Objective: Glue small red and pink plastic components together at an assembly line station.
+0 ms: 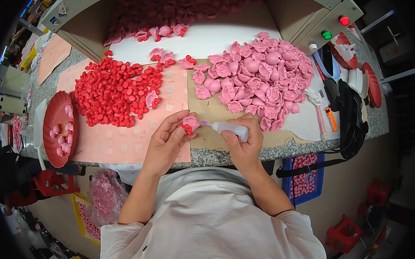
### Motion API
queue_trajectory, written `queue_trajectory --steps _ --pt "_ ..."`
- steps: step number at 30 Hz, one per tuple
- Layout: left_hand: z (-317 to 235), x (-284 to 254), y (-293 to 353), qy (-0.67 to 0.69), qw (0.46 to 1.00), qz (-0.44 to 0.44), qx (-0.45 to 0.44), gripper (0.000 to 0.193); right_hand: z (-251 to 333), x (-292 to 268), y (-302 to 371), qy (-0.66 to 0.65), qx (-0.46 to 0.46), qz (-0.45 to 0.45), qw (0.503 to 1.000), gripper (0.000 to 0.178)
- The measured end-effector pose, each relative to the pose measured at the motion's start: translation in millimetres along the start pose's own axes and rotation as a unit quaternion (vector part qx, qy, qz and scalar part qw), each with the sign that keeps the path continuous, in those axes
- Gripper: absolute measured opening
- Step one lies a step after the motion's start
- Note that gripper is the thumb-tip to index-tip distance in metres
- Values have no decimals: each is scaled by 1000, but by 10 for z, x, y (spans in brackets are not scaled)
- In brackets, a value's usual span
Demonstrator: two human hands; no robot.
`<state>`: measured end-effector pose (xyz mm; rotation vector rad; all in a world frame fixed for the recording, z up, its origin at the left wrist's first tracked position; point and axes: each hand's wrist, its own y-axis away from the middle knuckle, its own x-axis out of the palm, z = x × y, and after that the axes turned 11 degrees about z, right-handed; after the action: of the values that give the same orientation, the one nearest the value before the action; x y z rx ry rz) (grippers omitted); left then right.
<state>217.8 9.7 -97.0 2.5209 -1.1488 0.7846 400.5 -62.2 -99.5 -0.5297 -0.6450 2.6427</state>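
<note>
1. Fingers of the left hand (165,143) were pinched, as far as my distant feed showed me, on a pink cupped piece (191,121) with a red lobed piece (187,129) against its lower edge.
2. Just right of those fingertips, I saw the purple nozzle (204,123) of a white squeeze bottle (230,129) aimed at the pink cupped piece; whether they touched, I could not tell.
3. On my right side, the fingers of the right hand (245,140) were wrapped around that bottle.
4. Beyond the left fingers, toward their left, I made out a red heap (114,92), a pink-and-red pair (151,98) at its right edge.
5. Beyond the right fingers I saw a pink heap (266,72).
6. Well left of the left fingers lay a red dish (52,114) holding light pink pieces (66,148).
</note>
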Motion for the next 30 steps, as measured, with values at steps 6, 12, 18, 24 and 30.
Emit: queue_trajectory --steps 6,12,18,24,30 --pt "-6 8 -1 9 1000 -13 -4 43 -20 8 3 14 -22 12 1000 28" --pt "-4 -5 8 17 1000 -5 4 44 -6 4 1 15 -9 4 1000 27" --pt "-8 5 11 16 1000 -14 3 45 -2 5 1 14 -7 5 1000 22" --pt "-8 11 16 15 1000 -23 7 45 13 -1 -10 8 -13 -15 1000 32" --pt "-11 20 19 18 1000 -22 10 45 10 -3 -12 14 -9 -8 1000 32"
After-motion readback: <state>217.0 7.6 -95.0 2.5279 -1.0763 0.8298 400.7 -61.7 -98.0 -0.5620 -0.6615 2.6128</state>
